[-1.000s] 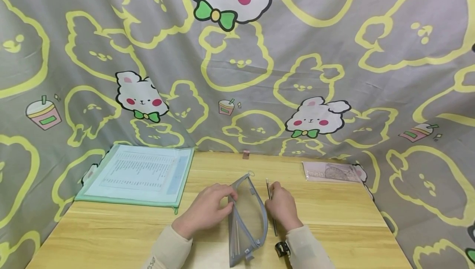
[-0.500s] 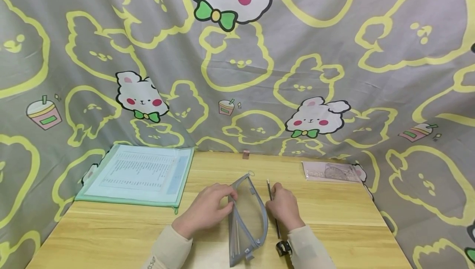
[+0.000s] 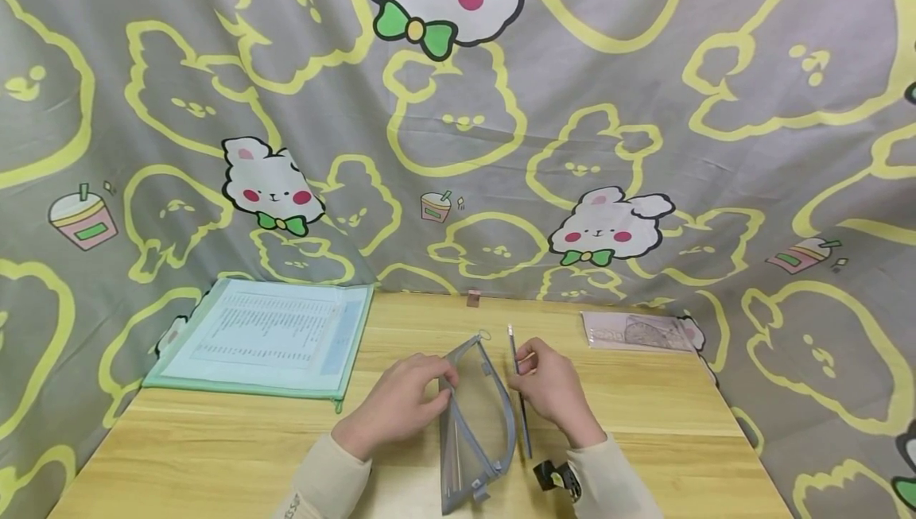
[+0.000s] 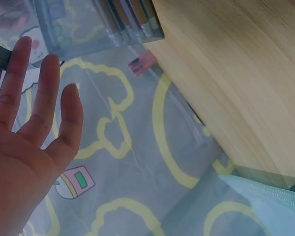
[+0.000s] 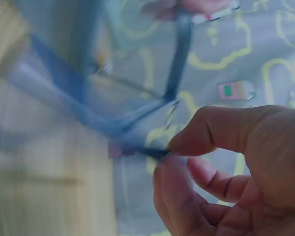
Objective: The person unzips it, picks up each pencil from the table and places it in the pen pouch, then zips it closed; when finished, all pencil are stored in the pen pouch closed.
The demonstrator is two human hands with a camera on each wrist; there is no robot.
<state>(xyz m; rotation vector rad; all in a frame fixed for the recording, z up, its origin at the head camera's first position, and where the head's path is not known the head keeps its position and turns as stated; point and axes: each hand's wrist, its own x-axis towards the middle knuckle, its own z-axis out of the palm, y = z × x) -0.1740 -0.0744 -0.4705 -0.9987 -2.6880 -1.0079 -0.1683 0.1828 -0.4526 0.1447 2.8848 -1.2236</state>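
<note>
A grey see-through zip pencil pouch [image 3: 463, 473] stands with its mouth spread wide. My left hand [image 3: 397, 404] holds its left edge between thumb and fingers. Several pencils [image 4: 123, 22] with eraser ends show through its wall in the left wrist view. In my right hand [image 3: 554, 388] a slim dark pencil [image 3: 525, 424] is pinched between thumb and fingertips, its pale eraser end pointing away from me. The pencil runs alongside the pouch's right rim, just outside the opening. In the right wrist view the pouch and the pencil [image 5: 155, 152] are blurred.
A green-edged document folder [image 3: 261, 340] with a printed sheet lies at the table's back left. At the back right is a flat clear packet [image 3: 637, 331]. A small reddish tab [image 3: 474, 298] sits at the rear edge, before the patterned curtain [image 3: 458, 145].
My right hand has lifted and moved slightly away from me, with the pencil going up in its fingers. The left hand and the pouch have stayed in place.
</note>
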